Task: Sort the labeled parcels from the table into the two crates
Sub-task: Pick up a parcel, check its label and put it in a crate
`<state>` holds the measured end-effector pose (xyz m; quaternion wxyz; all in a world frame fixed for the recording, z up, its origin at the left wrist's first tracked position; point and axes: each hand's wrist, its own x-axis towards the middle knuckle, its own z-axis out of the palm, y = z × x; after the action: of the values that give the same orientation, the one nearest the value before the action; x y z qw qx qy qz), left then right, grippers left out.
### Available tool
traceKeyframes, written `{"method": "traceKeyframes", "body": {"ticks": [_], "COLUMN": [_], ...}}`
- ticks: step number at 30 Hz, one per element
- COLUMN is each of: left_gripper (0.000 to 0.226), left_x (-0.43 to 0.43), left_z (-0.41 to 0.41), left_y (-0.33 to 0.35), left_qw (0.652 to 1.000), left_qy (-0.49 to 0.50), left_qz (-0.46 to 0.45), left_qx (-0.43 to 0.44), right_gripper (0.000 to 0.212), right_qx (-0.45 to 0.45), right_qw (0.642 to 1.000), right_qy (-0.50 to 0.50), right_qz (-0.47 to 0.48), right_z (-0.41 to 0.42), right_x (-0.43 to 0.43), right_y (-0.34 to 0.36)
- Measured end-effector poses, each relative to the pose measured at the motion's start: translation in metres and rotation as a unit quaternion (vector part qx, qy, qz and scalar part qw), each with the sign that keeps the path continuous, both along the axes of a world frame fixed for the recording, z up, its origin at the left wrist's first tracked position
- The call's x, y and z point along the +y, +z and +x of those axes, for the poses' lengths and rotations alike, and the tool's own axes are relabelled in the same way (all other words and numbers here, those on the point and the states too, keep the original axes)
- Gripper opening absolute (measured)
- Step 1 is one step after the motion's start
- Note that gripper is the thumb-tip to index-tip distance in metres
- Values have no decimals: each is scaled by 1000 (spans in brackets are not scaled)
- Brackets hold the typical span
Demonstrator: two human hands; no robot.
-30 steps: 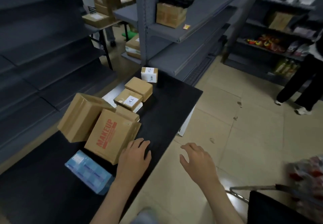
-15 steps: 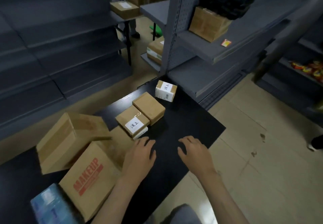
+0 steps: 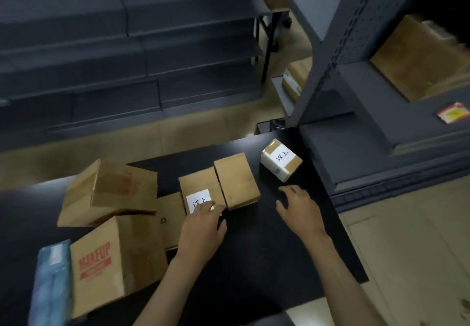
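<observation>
Cardboard parcels lie on a black table (image 3: 254, 262). A small brown parcel with a white handwritten label (image 3: 197, 190) sits mid-table, and my left hand (image 3: 203, 226) touches its near edge with its fingertips over the label. A plain brown parcel (image 3: 236, 182) lies against its right side. Further right stands a white-labelled parcel (image 3: 281, 160), tilted. My right hand (image 3: 300, 210) hovers over the table just in front of it, fingers relaxed and holding nothing. No crates are in view.
Two large cartons lie at left: a plain one (image 3: 109, 193) and one printed MAKEUP (image 3: 114, 262). A blue wrapped pack (image 3: 52, 282) is at the far left. Grey shelving (image 3: 381, 122) with boxes stands right beside the table's far corner.
Both hands have moved forward over the table. My left hand now reaches the labelled brown parcel, and my right hand has come close to the white-labelled one. The view has swung left and down.
</observation>
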<state>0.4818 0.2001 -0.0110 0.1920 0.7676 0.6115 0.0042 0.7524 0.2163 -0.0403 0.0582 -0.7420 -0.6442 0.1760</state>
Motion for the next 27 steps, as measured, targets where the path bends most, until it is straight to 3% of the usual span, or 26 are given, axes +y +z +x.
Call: {"method": "traceKeyframes", "body": {"ticks": [7, 15, 27], "left_gripper": [37, 44, 49], "left_x": [5, -6, -13], "left_z": [44, 62, 50], "left_y": [2, 5, 10], "left_qw": [997, 993, 993], "left_qy": [77, 113, 99], "left_qz": [-23, -35, -59], "left_qx": [19, 22, -17], "right_gripper": [62, 107, 86], "right_qx": [-14, 6, 66], "right_qw": [999, 995, 992], "right_qy": [8, -29, -110], "right_qz": [-49, -99, 9], "right_z": [61, 78, 67], "right_x": [83, 127, 99], "right_y": [-39, -80, -65]}}
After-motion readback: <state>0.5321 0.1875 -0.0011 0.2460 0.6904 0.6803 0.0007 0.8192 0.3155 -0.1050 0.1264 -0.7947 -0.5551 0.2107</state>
